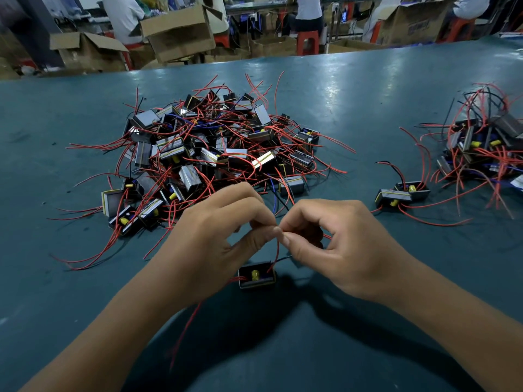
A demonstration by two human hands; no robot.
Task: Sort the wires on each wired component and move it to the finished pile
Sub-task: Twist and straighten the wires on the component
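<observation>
Component in work: I see one wired component [257,276] lying on the green table [368,89] just below my hands, its yellow part facing up.
Red wire: a red lead [276,251] rises from the component to the point where both hands meet.
Left hand: my left hand [223,236] pinches the lead, thumb and forefinger closed on it, other fingers curled.
Right hand: my right hand [339,244] pinches the same lead at the same point, fingertips touching those of the left.
Other leads: a second red wire [186,326] trails toward me; a black wire [283,258] exits to the right.
Unsorted pile: a large heap [215,148] lies beyond the hands, its wires close to my knuckles.
Finished pile: a smaller heap [481,148] sits far right, with two components [402,195] just beside it.
Risk: I judge a hard pull could lift or drag the component, or strain the lead at its root.
Risk: the trailing lead may snag on my left forearm when I carry the part right.
</observation>
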